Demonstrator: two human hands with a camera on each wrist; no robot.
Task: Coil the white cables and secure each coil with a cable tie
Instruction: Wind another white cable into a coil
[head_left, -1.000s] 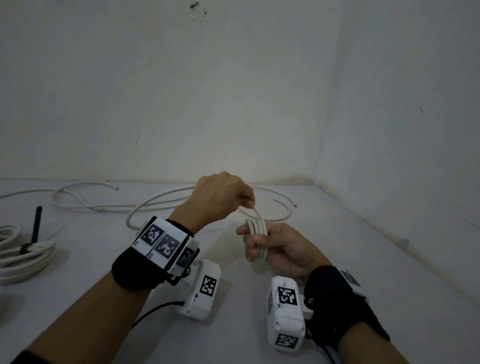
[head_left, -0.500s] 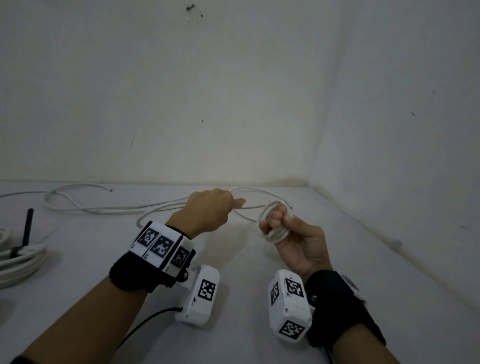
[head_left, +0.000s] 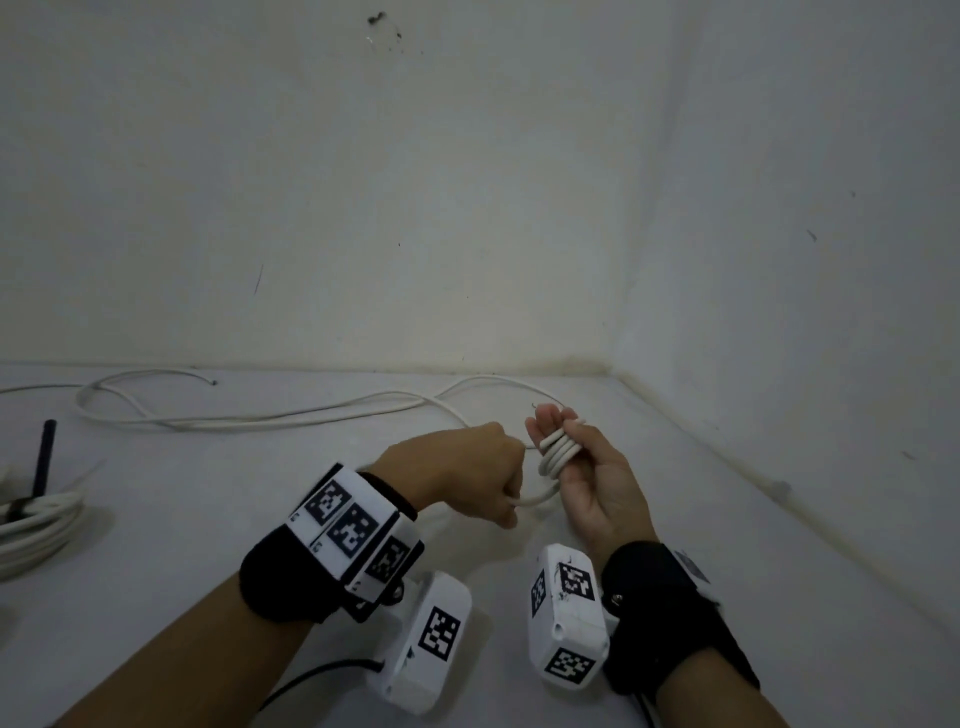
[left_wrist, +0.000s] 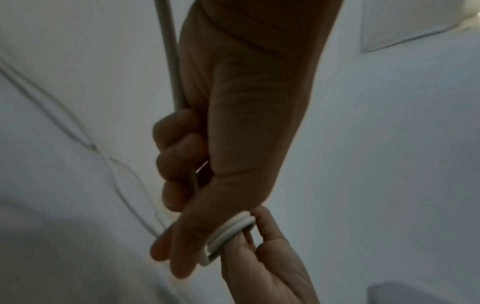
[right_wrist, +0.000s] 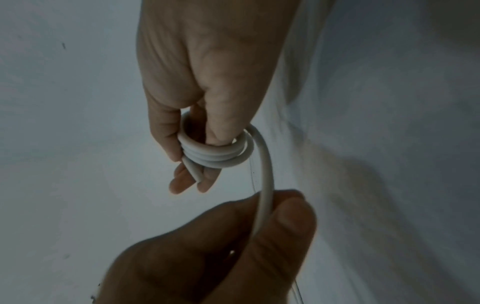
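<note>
White cable (head_left: 555, 453) sits wound in tight loops around the right hand's (head_left: 597, 488) fingers, thumb clamping it; left hand (head_left: 467, 475) fists its trailing strand just beside.

Two hands are at work over the white surface (head_left: 727, 519): the left hand (head_left: 457, 478) and the right hand (head_left: 592, 483). Each wrist carries one black band, so two bands, and one white camera box hangs under each, two boxes in all. Around the right hand's fingers (right_wrist: 179, 181) sit four turns of white cable (right_wrist: 215, 154), one small coil (head_left: 558, 452). Left of that coil, loose cable (head_left: 260, 415) trails along the back wall; I count two free cable ends there. Far left of the coil lies one finished bundle (head_left: 36, 525), with one black cable tie (head_left: 44, 457) standing up from it.
</note>
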